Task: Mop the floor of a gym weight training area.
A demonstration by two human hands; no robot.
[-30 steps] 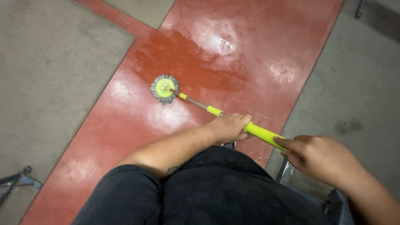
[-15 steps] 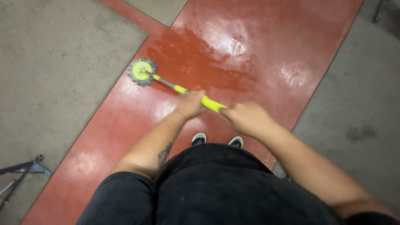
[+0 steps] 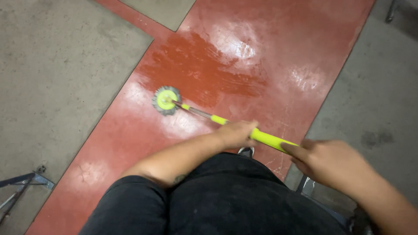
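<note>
A mop with a lime-green handle (image 3: 267,138) and a round grey-fringed head (image 3: 166,100) rests on the red painted floor strip (image 3: 278,52). My left hand (image 3: 237,132) grips the handle partway down. My right hand (image 3: 324,161) holds the upper end of the handle, near my body. The mop head sits at the edge of a darker wet patch (image 3: 196,72) on the red strip. The handle slants from lower right up to the left.
Grey concrete floor (image 3: 56,74) lies on both sides of the red strip. A metal frame leg (image 3: 21,182) shows at the lower left. Another metal piece (image 3: 389,11) stands at the top right. My shoe tip (image 3: 247,151) peeks out below the handle.
The mop head was pushed out to the left edge of the red strip, then pulled back toward me and to the right. Both hands shifted right with the handle.
</note>
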